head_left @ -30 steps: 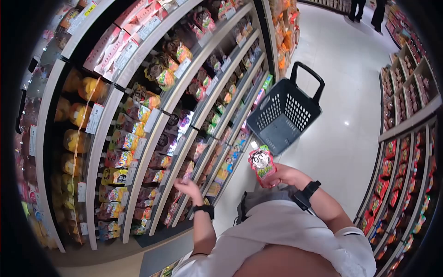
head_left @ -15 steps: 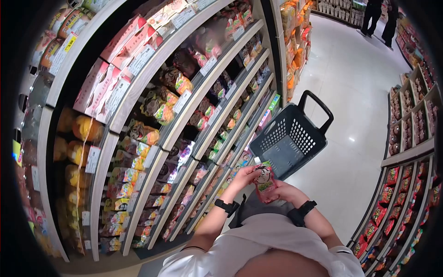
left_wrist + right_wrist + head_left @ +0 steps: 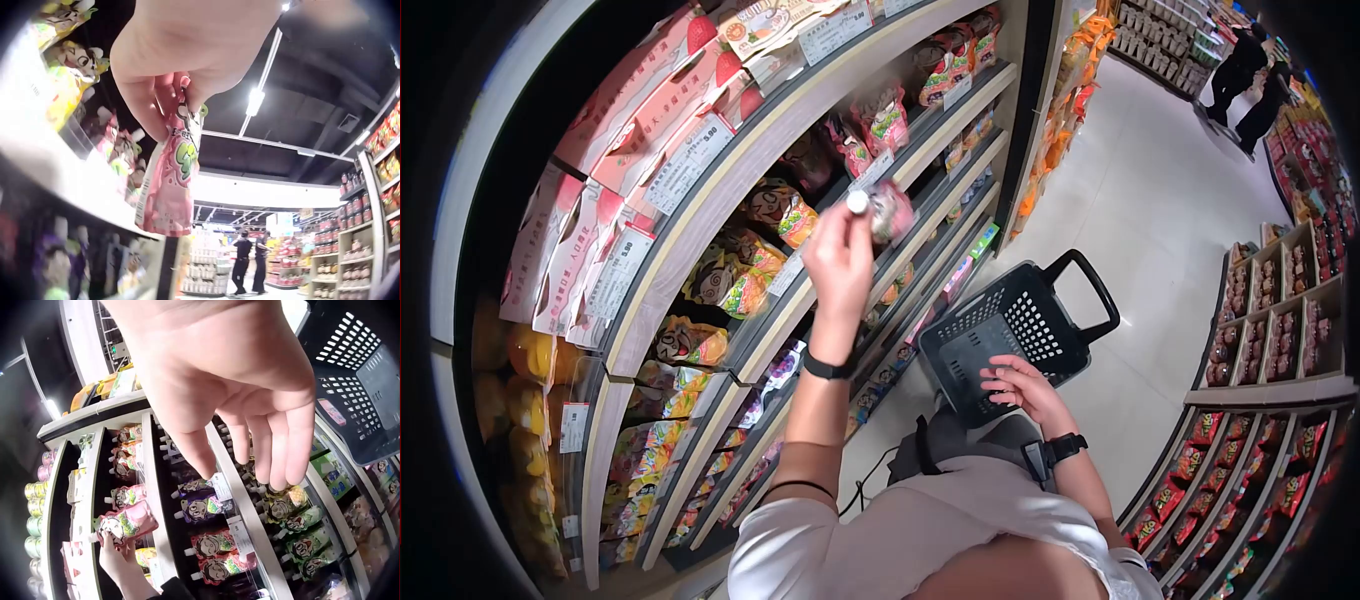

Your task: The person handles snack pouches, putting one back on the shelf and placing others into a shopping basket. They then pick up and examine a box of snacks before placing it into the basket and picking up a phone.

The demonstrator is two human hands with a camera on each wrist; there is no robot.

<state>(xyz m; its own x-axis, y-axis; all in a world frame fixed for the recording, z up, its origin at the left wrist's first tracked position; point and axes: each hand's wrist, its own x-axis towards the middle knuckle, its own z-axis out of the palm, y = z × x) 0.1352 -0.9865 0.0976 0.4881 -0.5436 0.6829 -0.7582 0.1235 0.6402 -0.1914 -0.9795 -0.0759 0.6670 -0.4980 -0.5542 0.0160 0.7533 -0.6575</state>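
My left hand point(image 3: 840, 262) is raised to an upper shelf and pinches a pink spout pouch point(image 3: 172, 187) near its top. The pouch has a white cap, a cartoon face and green lettering. In the head view it is blurred and overlaps the shelf edge, just below similar pink pouches point(image 3: 880, 118). Yellow-orange pouches point(image 3: 745, 280) stand to the left of that hand. My right hand point(image 3: 1032, 392), with fingers extended and nothing in it, hangs over the near side of a dark shopping basket point(image 3: 1032, 325). In the right wrist view its palm and fingers show bare.
Price-tagged shelves point(image 3: 650, 310) run along the left, with pink boxes point(image 3: 615, 270) higher up. Shelves of red snack packets point(image 3: 1165, 495) line the right side. Pale tiled floor point(image 3: 1090, 190) lies between them. Two people in dark clothes point(image 3: 1238, 75) are farther down the aisle.
The pouch has passed from my right hand to my left, which has lifted it up and leftward to the shelf. My right hand has let go and opened. The view has shifted closer to the shelves.
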